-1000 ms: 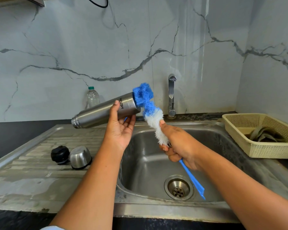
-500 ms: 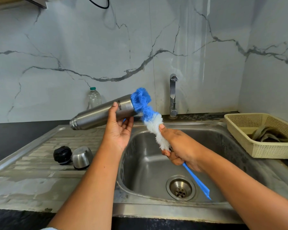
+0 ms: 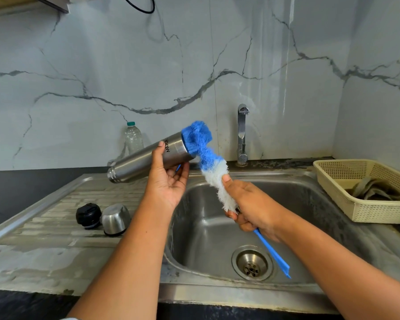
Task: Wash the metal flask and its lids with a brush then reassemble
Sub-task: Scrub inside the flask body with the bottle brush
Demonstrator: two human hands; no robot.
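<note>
Head view: brush tip at the mouth of the metal flask, both held up over the sink.

Near left on the draining board, a black lid and a steel cup lid sit just beside each other, set aside, I judge, for their own scrub. The left hand cradles the flask, thumb on top and fingers curled beneath. It tilts the open mouth rightward to meet the bristles. Sideways lettering on the body seems to read MILTON. The right hand grips the brush where white bristles meet blue handle, probably for control, its blue tuft bunched at the mouth. Drips would fall into the sink. Far right, a basket holds a cloth.
</note>
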